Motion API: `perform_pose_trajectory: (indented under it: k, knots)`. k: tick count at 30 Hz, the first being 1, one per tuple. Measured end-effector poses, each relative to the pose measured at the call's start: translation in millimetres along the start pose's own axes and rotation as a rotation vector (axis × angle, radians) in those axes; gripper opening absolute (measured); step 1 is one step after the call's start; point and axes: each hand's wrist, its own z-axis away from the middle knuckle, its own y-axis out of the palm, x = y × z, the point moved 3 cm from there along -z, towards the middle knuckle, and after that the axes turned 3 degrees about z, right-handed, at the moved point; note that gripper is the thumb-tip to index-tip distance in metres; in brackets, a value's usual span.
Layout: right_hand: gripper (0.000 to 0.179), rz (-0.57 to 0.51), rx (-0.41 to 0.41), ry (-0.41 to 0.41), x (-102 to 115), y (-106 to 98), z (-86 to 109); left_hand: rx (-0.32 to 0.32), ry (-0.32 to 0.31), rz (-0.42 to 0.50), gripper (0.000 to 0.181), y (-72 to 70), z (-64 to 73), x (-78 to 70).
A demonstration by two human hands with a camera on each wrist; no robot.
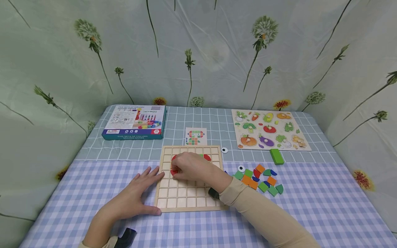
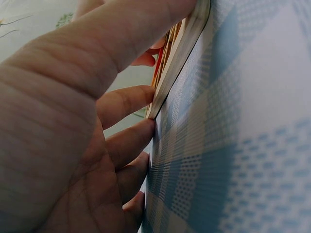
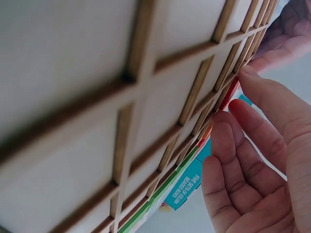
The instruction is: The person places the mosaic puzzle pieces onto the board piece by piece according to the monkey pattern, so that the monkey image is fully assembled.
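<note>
In the head view a wooden grid board lies in the middle of the table. My right hand reaches over its upper left, thumb and index fingertips at a red rounded block, pinching it at the grid. The right wrist view shows this red block low in its cell between those fingertips. More red and green pieces sit in the row above, partly behind the hand. My left hand lies spread at the board's left side; its thumb and fingertips touch the wooden edge in the left wrist view.
Right of the board lie several loose coloured blocks and two eye discs. A pattern card stands behind the board. Farther back are a boxed toy, a vegetable puzzle and a green block.
</note>
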Motion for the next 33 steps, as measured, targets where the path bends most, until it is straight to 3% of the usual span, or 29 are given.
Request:
perform_pose_trajectory:
  k: [8, 15, 24, 33]
  knots:
    - [0.012, -0.009, -0.011, -0.022, -2.5, -0.4, 1.6, -0.005, 0.01, 0.003, 0.116, 0.7, 0.0, 0.7]
    - [0.011, -0.02, -0.024, -0.007, -11.3, -6.5, 9.4, 0.004, -0.017, 0.004, 0.115, 0.4, -0.7, -0.3]
    - [0.012, -0.046, -0.037, 0.081, -32.3, -20.7, 32.9, 0.009, -0.03, 0.01, 0.116, 0.5, -1.3, -0.4]
    - [0.013, -0.103, -0.098, 0.109, -59.7, -38.0, 60.7, 0.001, -0.017, 0.022, 0.115, 0.2, -0.5, -1.0]
